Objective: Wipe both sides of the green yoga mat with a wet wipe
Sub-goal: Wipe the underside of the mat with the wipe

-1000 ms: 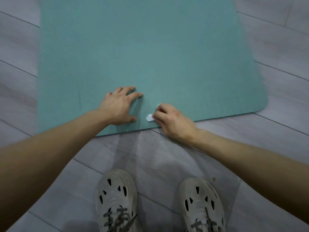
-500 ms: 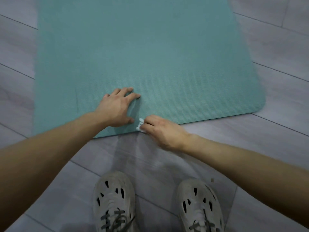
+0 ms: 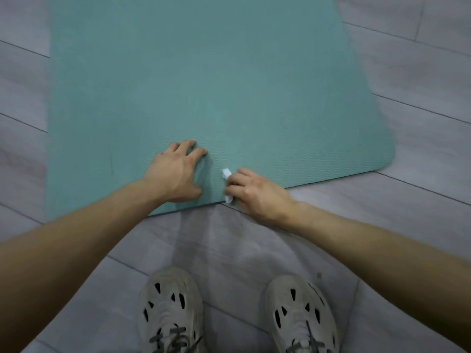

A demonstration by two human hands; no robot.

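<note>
The green yoga mat [image 3: 216, 80] lies flat on the floor and runs away from me, its near edge just in front of my feet. My left hand [image 3: 177, 171] rests palm down on the mat near that edge, fingers spread. Just to its right, my right hand [image 3: 251, 191] grips a crumpled white wet wipe [image 3: 226, 174] against the mat at the near edge. Only small bits of the wipe show above and below my fingers.
Grey wood-look floor planks [image 3: 420, 110] surround the mat on both sides and in front. My two pale perforated shoes [image 3: 170, 309] stand on the floor just short of the mat's near edge.
My right hand with the wipe slid left and toward the near edge, then came back a little to the right and onto the mat. My left hand stayed pressed in place.
</note>
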